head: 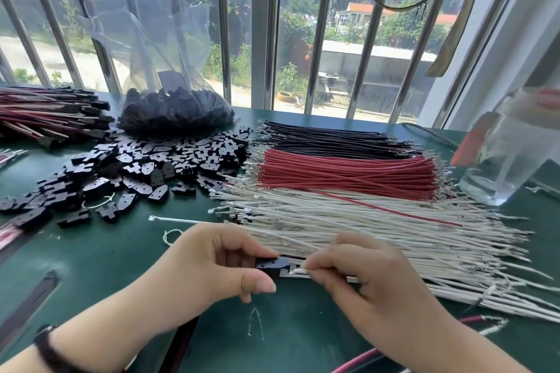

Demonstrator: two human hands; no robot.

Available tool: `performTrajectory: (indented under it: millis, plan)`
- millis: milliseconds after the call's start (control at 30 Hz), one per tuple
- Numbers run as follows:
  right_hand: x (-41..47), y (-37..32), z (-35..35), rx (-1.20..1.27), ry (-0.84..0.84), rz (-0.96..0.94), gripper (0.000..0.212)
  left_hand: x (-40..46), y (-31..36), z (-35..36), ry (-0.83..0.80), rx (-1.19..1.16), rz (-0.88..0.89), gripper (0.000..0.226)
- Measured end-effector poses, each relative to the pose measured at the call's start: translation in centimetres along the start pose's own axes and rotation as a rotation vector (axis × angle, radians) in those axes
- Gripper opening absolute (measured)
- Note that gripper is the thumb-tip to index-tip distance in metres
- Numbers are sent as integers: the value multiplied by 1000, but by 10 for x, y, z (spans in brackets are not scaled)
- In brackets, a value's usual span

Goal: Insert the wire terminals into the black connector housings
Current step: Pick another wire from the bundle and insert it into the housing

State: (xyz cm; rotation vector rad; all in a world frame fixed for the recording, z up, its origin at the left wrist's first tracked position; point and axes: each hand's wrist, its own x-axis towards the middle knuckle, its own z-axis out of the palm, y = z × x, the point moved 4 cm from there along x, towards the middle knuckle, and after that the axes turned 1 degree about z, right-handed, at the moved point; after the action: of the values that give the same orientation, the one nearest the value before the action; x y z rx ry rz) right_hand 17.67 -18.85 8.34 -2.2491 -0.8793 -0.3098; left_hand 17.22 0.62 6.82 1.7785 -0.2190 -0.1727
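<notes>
Near the front edge of the green table (91, 254), the left hand (209, 263) pinches a small black plastic connector housing (272, 265) between thumb and fingers. The right hand (363, 275) pinches the end of a thin white wire (298, 271) at the housing's right side, its metal terminal right at the opening. Behind the hands lies a spread of white wires (378, 221), then a bundle of red wires (348, 172) and black wires (327, 138). Loose black housings (145, 166) are heaped toward the left, with a clear plastic bag (175, 112) of more behind them.
</notes>
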Motion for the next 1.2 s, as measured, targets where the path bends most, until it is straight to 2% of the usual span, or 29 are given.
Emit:
performTrajectory:
  millis: [133,233,367,533,800,867,1000,1133,1200]
  plan:
    - [1,0,5,70,-37,59,13,0,1,4,3,-24,-19,39]
    - [3,5,3,210,14,172,18,1,0,4,33,-124,-32,39]
    - [3,-4,3,20,20,52,13,2,-2,5,64,-87,-42,37]
    - [0,-3,4,-156,0,-4,6,3,-4,9,85,11,-38,30]
    - [4,0,11,58,-48,85,2,2,-6,15,84,7,-26,24]
    - [5,3,10,72,-59,170,13,2,-4,17,87,-15,-7,25]
    - [4,4,8,-227,-143,87,48,4,-6,17,29,-165,-25,29]
    - [3,-4,3,-402,-84,-79,29,7,-13,15,-103,-311,-120,57]
    - [4,-5,5,-485,-36,-166,37,10,-15,14,-149,-284,-129,60]
